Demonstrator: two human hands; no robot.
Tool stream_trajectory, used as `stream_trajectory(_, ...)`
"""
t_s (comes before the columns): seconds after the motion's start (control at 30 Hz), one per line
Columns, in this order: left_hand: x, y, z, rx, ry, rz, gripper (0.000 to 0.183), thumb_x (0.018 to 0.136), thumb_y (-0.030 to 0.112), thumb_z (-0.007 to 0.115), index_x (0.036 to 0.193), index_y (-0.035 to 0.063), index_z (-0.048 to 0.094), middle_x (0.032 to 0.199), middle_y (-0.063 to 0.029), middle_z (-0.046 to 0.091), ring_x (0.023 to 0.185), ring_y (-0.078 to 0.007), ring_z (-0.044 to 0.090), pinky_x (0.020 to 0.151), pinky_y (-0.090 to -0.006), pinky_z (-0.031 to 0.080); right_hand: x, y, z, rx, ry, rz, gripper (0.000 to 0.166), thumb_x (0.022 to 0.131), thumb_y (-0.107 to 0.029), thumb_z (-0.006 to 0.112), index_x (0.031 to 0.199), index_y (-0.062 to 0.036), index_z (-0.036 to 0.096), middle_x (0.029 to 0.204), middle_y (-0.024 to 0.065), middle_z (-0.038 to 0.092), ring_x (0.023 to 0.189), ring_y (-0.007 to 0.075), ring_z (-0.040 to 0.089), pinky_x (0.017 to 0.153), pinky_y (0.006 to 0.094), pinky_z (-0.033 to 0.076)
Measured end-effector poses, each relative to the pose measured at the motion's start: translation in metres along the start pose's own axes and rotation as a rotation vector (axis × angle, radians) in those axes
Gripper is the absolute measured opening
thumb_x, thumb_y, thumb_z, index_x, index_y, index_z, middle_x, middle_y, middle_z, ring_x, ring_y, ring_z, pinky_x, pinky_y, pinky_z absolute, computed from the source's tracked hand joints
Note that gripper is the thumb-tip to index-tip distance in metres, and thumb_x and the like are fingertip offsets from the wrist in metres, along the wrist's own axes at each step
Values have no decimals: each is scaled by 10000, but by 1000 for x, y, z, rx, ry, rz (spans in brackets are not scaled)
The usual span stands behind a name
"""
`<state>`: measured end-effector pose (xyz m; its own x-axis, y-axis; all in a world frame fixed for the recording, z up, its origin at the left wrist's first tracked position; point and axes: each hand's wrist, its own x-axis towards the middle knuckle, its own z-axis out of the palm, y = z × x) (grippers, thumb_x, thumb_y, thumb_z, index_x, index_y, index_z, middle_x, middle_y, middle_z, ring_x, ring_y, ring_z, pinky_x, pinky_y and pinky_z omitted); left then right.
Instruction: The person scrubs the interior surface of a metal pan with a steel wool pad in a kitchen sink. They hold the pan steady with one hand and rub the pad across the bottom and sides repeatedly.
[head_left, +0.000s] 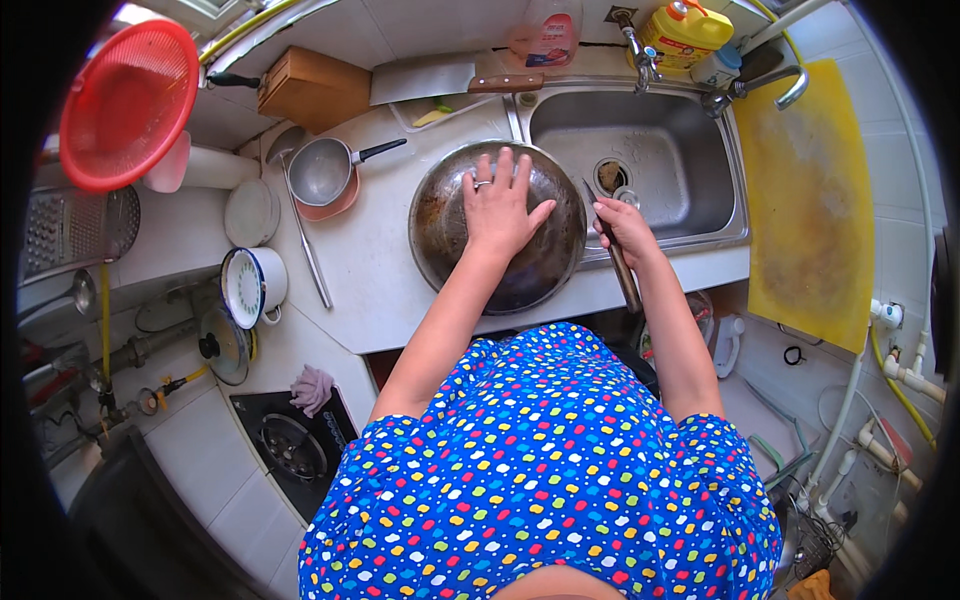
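Observation:
An overturned metal wok, dark with brown burnt patches, lies bottom up on the white countertop and reaches the sink's left edge. My left hand rests flat on its bottom with spread fingers, a ring on one of them. Beside the wok's right rim, my right hand grips a long tool with a brown wooden handle. Its narrow dark metal end points up and away from me, and whether it touches or joins the wok cannot be told. Behind that hand is the stainless steel sink, with something brown in the drain.
A cleaver lies along the back near a wooden knife block. Left on the counter are a small saucepan and a ladle. A gas hob with a cloth is lower left. A faucet overhangs the sink.

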<state>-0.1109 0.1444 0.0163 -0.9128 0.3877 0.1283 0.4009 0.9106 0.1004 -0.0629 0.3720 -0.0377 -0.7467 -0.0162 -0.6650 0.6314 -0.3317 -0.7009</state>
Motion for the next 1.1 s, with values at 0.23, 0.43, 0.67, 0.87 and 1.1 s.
stream_trajectory(0.23, -13, -4, 3, -94, -116, 409, 505, 963, 437, 625, 1423, 234, 589, 1558, -48, 471, 1500, -328, 347, 1179, -627, 250, -41, -41, 20, 203, -160, -119, 245, 1052, -218, 581, 1236, -56, 590, 756, 12, 609, 580, 104, 604, 498, 233, 484)
stream_trajectory(0.43, -7, -32, -13, -20, -63, 23, 768, 895, 598, 654, 1501, 152, 497, 1599, -159, 383, 1508, -411, 278, 1174, -665, 226, -31, 31, 16, -406, 9, -144, 373, 1047, -224, 553, 1407, -129, 533, 803, 116, 672, 641, 256, 673, 586, 364, 536)
stream_trajectory(0.67, -19, -5, -15, -9, -20, 3, 1096, 749, 692, 722, 1557, 47, 359, 1627, -142, 325, 1540, -369, 225, 1203, -652, 161, -45, -4, 36, -1043, 157, -603, 489, 1006, -247, 566, 1481, -352, 514, 983, 197, 729, 891, 406, 701, 780, 501, 554)
stream_trajectory(0.87, -20, -5, -23, -8, -39, 3, 1086, 735, 675, 729, 1547, 48, 373, 1621, -138, 334, 1536, -360, 238, 1196, -646, 175, -57, -45, 47, -1197, 111, -512, 425, 988, -276, 598, 1399, -384, 606, 894, 181, 729, 805, 406, 702, 719, 510, 565)
stream_trajectory(1.1, -22, -6, -23, 2, -32, 10, 1093, 725, 670, 733, 1547, 47, 369, 1611, -136, 344, 1533, -361, 239, 1188, -658, 173, -60, -47, 49, -1268, 113, -541, 417, 988, -290, 603, 1391, -398, 613, 835, 184, 723, 749, 395, 704, 681, 509, 569)
